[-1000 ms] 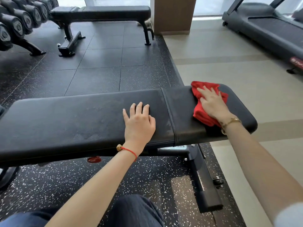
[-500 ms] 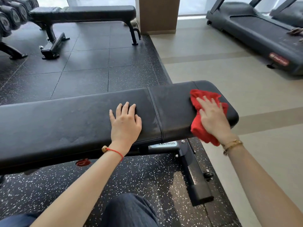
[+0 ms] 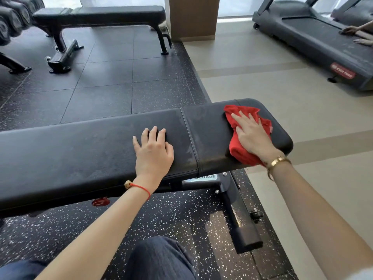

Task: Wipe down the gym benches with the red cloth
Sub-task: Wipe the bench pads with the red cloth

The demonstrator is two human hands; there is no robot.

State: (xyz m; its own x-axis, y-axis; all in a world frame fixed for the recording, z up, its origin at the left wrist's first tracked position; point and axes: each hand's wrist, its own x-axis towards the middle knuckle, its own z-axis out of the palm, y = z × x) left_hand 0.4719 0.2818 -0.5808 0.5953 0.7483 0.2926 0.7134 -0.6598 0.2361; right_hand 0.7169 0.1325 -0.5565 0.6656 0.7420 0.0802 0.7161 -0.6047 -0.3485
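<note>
A long black padded bench (image 3: pixel 80 146) stretches across in front of me, with a seam between its long pad and the shorter right pad. A crumpled red cloth (image 3: pixel 239 151) lies on the right pad. My right hand (image 3: pixel 252 134) presses flat on the cloth with straight fingers. My left hand (image 3: pixel 153 150) rests flat on the long pad just left of the seam. A second black bench (image 3: pixel 105 13) stands farther back on the rubber floor.
A dumbbell rack (image 3: pixel 14 19) sits at the far left. A wooden pillar (image 3: pixel 193 17) rises behind the far bench. A treadmill (image 3: pixel 314 37) occupies the right on beige floor, with another person's hands (image 3: pixel 357 33) on it. The near bench's foot (image 3: pixel 244 225) juts toward me.
My right hand has slid the red cloth back up from the near edge onto the top of the right pad. The left hand has stayed in place while the view shifted.
</note>
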